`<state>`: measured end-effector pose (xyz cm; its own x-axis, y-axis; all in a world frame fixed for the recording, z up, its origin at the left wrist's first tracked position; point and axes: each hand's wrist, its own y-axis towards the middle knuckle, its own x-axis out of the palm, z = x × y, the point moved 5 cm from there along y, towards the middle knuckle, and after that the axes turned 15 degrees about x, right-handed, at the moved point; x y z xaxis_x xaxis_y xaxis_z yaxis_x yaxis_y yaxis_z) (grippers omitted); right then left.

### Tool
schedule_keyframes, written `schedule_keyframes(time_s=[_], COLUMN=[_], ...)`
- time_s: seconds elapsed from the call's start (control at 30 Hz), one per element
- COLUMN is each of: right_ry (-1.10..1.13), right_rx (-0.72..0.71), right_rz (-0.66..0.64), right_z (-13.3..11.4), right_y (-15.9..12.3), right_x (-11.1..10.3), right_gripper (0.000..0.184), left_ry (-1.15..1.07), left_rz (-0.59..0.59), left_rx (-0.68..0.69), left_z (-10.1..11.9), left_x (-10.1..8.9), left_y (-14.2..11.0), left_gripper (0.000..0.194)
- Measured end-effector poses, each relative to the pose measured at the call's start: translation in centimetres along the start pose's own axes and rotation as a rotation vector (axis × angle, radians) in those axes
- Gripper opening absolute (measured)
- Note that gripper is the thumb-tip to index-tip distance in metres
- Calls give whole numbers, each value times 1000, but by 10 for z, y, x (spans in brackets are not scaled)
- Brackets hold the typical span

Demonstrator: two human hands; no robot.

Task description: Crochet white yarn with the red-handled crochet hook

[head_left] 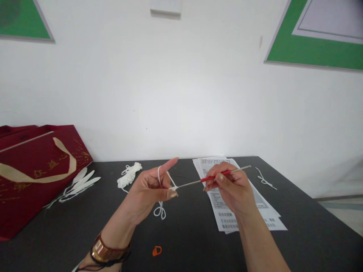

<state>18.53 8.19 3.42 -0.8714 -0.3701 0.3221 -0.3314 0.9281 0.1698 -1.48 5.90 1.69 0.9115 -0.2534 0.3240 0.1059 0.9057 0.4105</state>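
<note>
My left hand [154,185] pinches a small bit of white yarn [173,187] between thumb and fingers. The strand loops round my raised index finger, and a curled end hangs below the hand. In my right hand [231,185] is a crochet hook [211,178] with a red grip and metal ends, held like a pen. Its thin tip points left and meets the yarn at my left fingertips; whether it sits inside a loop is too small to tell. Behind my left wrist lies a skein of white yarn [129,175].
Printed sheets [224,223] lie partly under my right hand. An orange stitch marker [157,251] rests near the front. To the left are white leaf-shaped pieces [81,185] and a dark red gift bag [36,151]. A short tied yarn piece [266,180] lies right, on the black table [184,234].
</note>
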Motion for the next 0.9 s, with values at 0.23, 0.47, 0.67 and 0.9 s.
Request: schedule_keyframes(time_s=[0.23,0.47,0.67,0.9], right_ry=[202,422,451,445], right_rx=[141,274,304,328], right_rz=[2,67,83,98], right_z=[16,40,47,50], right_y=[8,16,16,16], right_x=[5,10,14,18], right_gripper=[18,15,14,16], left_ry=[137,104,64,137], left_rz=[40,139,210,129], left_rx=[50,131,133,84], left_z=[2,-10,-18,-15], left_x=[3,8,9,13], left_y=[1,0,0,1], left_gripper=[54,48,44,44])
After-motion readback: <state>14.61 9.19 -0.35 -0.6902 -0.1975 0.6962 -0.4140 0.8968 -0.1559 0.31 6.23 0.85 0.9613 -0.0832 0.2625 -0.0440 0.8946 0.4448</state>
